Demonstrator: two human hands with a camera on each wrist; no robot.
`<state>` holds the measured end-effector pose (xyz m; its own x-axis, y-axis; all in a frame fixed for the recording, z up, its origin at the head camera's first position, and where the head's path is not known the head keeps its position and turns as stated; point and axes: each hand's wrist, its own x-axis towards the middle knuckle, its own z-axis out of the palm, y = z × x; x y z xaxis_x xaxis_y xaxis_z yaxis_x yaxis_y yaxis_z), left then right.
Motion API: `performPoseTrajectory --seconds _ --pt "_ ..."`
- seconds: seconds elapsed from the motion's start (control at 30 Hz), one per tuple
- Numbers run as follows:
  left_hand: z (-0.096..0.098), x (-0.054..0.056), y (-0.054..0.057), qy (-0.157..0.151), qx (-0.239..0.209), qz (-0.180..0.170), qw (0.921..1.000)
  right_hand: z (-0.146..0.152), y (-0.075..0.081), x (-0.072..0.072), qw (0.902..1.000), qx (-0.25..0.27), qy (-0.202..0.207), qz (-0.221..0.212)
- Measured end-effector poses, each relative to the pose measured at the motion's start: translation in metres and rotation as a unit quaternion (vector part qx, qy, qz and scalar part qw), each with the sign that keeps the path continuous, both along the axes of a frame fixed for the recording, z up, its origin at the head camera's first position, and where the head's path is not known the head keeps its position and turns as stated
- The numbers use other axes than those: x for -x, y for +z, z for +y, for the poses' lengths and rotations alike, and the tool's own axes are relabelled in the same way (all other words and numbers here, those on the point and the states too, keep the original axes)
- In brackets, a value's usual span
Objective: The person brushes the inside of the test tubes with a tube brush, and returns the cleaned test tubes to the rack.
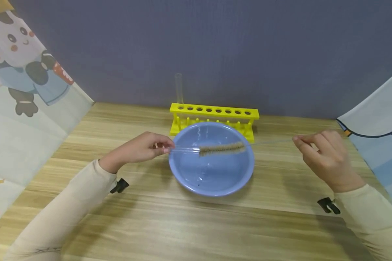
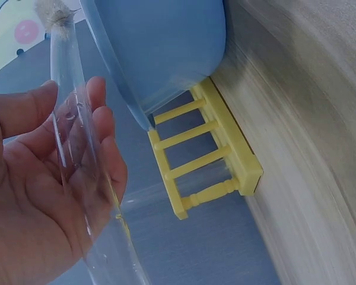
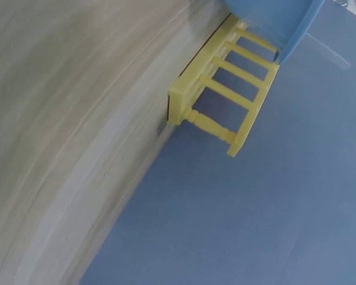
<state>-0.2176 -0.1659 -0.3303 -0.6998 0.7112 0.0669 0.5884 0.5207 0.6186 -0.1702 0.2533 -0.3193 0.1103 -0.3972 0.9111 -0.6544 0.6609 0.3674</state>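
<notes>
My left hand holds a clear glass test tube almost level above the blue basin. In the left wrist view the tube lies between the thumb and fingers and runs along the palm. At its mouth is the bristle end of a tan test tube brush; whether the tip sits inside the mouth or only touches it, I cannot tell. Off to the right, my right hand pinches the far end of the brush's thin wire handle. The right wrist view does not show that hand.
Behind the basin stands a yellow test tube rack, partly hidden by it. Another clear test tube stands upright in its leftmost hole. A dark blue-grey panel rises at the back, and printed cloths hang at both sides of the wooden table.
</notes>
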Motion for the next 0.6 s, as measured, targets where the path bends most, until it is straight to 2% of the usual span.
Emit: performPoseTrajectory --seconds 0.1,0.2,0.37,0.6 --pt "0.000 0.000 0.000 0.004 -0.002 0.011 0.9999 0.002 -0.002 -0.001 0.9995 -0.005 -0.011 -0.030" --pt "0.000 0.000 0.000 0.013 -0.002 0.028 0.9995 0.005 -0.003 -0.004 0.9967 -0.016 -0.014 -0.078" --pt "-0.002 0.001 -0.002 0.029 -0.011 0.056 0.9980 0.008 -0.003 -0.008 0.9881 -0.034 -0.015 -0.149" --pt "-0.002 0.001 -0.003 0.057 -0.044 0.099 0.9925 0.017 -0.002 -0.013 0.9715 -0.076 -0.052 -0.219"
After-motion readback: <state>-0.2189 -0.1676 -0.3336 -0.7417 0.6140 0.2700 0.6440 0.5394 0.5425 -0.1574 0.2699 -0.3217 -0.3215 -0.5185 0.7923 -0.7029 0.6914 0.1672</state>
